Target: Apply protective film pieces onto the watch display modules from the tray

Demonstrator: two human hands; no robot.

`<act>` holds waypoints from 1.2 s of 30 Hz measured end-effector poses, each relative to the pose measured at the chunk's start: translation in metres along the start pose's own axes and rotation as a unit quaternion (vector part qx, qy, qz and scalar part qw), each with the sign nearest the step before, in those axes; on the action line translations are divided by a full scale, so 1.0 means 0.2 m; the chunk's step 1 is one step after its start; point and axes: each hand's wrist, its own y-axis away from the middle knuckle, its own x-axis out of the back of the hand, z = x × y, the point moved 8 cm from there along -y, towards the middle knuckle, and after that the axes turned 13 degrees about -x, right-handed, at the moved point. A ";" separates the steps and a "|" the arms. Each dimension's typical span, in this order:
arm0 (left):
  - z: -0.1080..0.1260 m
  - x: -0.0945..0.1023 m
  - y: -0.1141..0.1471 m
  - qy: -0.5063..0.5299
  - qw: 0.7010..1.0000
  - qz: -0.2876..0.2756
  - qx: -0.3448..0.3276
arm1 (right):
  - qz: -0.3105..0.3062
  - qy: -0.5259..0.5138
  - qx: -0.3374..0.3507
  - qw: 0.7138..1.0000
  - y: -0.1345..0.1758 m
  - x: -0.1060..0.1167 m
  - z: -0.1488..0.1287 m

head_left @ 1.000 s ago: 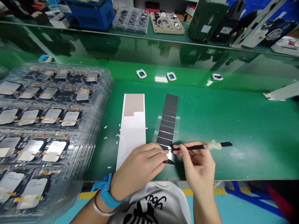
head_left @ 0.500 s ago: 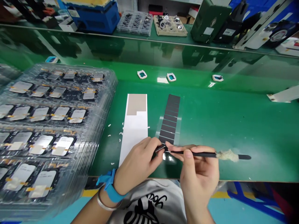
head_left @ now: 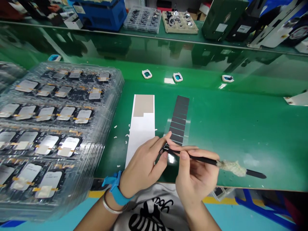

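Fingers first: on the left hand (head_left: 144,163), thumb and forefinger are pinched narrow around a thin dark piece (head_left: 163,148). The right hand (head_left: 198,175) has a slim black hand tool (head_left: 203,158) in a pen-style grip, tip right up at that piece. Can't tell from where I'm standing if it's actually touching.

Elbow room's kinda lopsided. Both hands are close to the near edge of the green bench top (head_left: 240,131), while off to the right there's loads of open green, right over to a white bracket (head_left: 297,100). Left side's way tighter: a white paper strip (head_left: 141,131) runs partly under the left hand, then a narrow gap with a few white scraps (head_left: 115,126), then the tall stack of clear plastic trays (head_left: 109,106) full of little screens (head_left: 69,146). Straight ahead, just past the fingertips, there's a clear film with a column of dark rectangles (head_left: 178,123).

The piece itself is black and glossy, tilted almost edge-on, held near the bottom end of that film. Tool's got a scruffy yellowish wrap (head_left: 232,167) toward its back end.
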 end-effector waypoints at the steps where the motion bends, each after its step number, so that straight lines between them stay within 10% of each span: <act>1: 0.00 0.00 0.00 0.004 1.000 -0.002 0.000 | 0.000 -0.001 -0.001 1.000 0.00 0.00 0.00; 36: -0.01 -0.01 0.00 0.022 0.999 -0.020 0.030 | -0.024 -0.029 0.083 0.996 0.02 0.01 -0.02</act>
